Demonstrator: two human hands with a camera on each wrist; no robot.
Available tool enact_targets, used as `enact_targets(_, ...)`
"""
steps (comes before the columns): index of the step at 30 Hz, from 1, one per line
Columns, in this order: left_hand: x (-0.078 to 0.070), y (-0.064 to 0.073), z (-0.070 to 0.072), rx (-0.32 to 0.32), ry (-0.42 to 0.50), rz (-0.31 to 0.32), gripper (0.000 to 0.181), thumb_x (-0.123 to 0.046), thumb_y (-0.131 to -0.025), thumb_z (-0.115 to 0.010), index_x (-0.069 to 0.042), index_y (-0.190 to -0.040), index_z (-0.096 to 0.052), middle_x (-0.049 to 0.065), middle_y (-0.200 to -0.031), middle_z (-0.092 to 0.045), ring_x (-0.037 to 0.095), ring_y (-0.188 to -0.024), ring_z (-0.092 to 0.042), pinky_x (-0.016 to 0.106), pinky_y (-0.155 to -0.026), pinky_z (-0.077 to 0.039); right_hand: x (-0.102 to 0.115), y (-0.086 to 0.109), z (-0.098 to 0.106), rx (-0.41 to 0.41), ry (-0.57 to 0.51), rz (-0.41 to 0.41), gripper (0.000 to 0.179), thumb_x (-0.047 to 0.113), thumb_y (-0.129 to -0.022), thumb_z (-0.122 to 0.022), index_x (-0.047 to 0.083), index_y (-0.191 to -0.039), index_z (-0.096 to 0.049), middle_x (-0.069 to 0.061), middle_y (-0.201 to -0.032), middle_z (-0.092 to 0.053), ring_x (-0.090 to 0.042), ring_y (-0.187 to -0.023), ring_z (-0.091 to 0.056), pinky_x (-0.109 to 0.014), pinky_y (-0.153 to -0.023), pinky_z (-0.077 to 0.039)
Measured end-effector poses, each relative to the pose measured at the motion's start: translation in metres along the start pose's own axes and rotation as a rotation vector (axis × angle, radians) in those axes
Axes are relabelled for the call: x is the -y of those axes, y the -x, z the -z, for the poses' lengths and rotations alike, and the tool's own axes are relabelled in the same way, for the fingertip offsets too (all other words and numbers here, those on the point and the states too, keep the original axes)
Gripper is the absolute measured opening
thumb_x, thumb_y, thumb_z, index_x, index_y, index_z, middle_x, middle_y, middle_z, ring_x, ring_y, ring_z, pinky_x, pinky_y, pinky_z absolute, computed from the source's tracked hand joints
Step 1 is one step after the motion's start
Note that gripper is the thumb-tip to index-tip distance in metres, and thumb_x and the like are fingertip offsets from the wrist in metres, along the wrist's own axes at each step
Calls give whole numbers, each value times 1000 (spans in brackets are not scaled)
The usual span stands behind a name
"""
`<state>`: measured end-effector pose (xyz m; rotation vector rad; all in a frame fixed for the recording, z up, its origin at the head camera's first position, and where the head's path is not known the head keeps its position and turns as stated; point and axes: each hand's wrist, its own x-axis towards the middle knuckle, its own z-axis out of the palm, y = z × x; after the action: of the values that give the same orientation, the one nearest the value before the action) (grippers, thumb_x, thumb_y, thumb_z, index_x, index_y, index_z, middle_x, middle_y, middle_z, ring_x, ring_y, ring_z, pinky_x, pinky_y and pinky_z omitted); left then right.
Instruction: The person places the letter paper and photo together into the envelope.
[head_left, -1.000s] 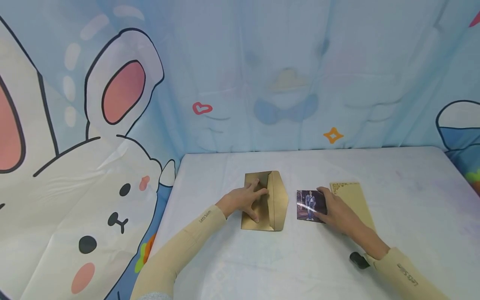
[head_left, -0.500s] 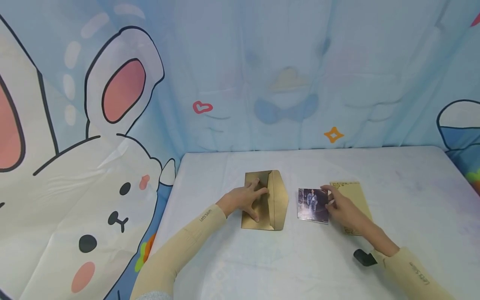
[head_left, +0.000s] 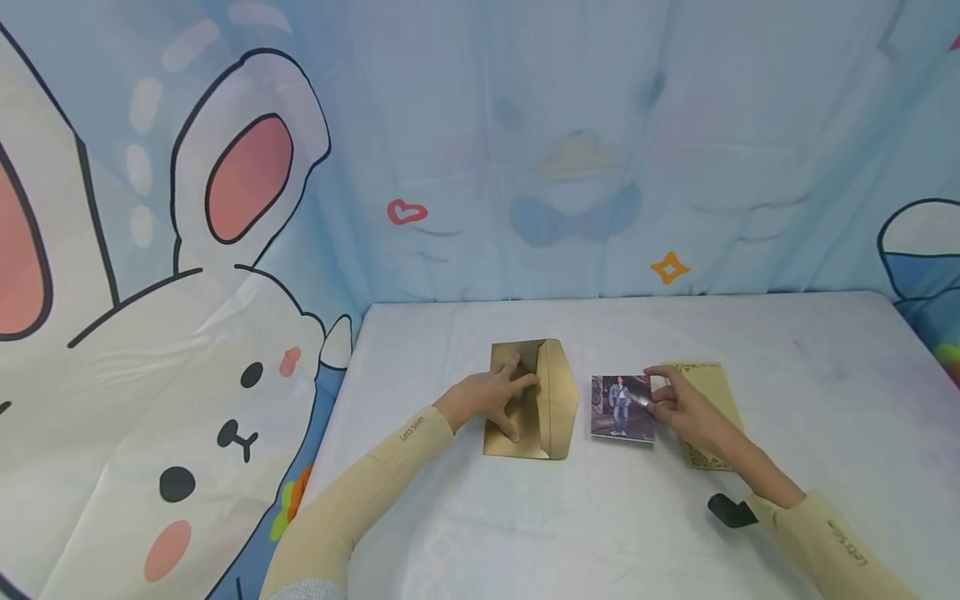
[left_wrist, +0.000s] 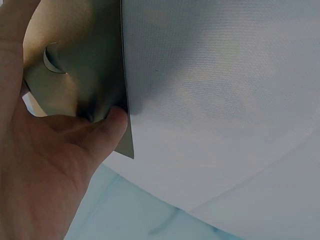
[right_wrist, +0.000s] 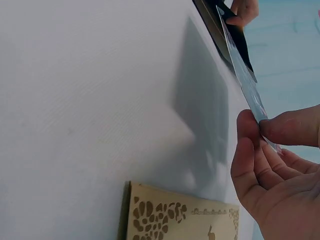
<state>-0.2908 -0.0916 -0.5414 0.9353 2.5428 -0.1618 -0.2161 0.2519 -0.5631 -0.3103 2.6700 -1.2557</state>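
Observation:
A gold envelope (head_left: 555,408) lies on the white-covered table with its pointed flap folded out to the right. My left hand (head_left: 491,400) rests on it with the fingers spread, pressing beside the pocket opening. The left wrist view shows fingertips against the envelope (left_wrist: 82,55), near a curved cut in it. My right hand (head_left: 686,412) pinches the right edge of a square glossy photo (head_left: 621,408) of a standing person. From the right wrist, the photo (right_wrist: 245,82) appears edge-on between thumb and fingers, raised over its shadow on the table.
A pale gold card (head_left: 716,400) with ornate patterned ends lies partly behind my right hand; a small rabbit figure shows on it in the right wrist view. A black device (head_left: 731,511) sits at my right wrist. A blue cartoon curtain (head_left: 585,125) hangs behind the table.
My right hand has shifted its hold to the photo's right edge, showing more of the picture, and has then moved slightly left. The left hand and envelope have stayed put.

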Motion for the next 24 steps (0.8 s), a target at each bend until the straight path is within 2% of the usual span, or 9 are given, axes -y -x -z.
enact_targets(3,0,0,0,1,4,-2,107,-70,-70,-77,-39,-156,-22,18,-169,-6,39,-148,-34,44,-88,-56,1,-3,-2,-5,10,-21,60,3,-100,-56,1,-152,-28,-26,-118,-62,-33,-105,-66,-31,-78,-55)
enact_targets(6,0,0,0,4,9,-1,107,-70,-70,-77,-39,-156,-22,17,-169,-6,39,-150,-32,45,-89,-56,2,-6,-4,-9,-4,-7,61,2,-99,-57,0,-153,-27,-26,-117,-63,-34,-105,-67,-32,-79,-56)
enact_targets(13,-1,1,0,12,3,12,108,-70,-70,-77,-40,-157,-21,16,-170,-5,37,-151,-30,45,-90,-56,3,-12,-13,-14,-40,37,62,-1,-97,-59,-3,-150,-29,-26,-111,-64,-33,-100,-68,-26,-75,-55)
enact_targets(24,-1,2,0,4,12,12,108,-70,-71,-76,-40,-157,-19,16,-170,-5,39,-151,-30,45,-91,-55,8,-21,-19,7,-55,34,59,-2,-98,-57,-4,-150,-29,-25,-111,-65,-31,-100,-67,-27,-72,-55)
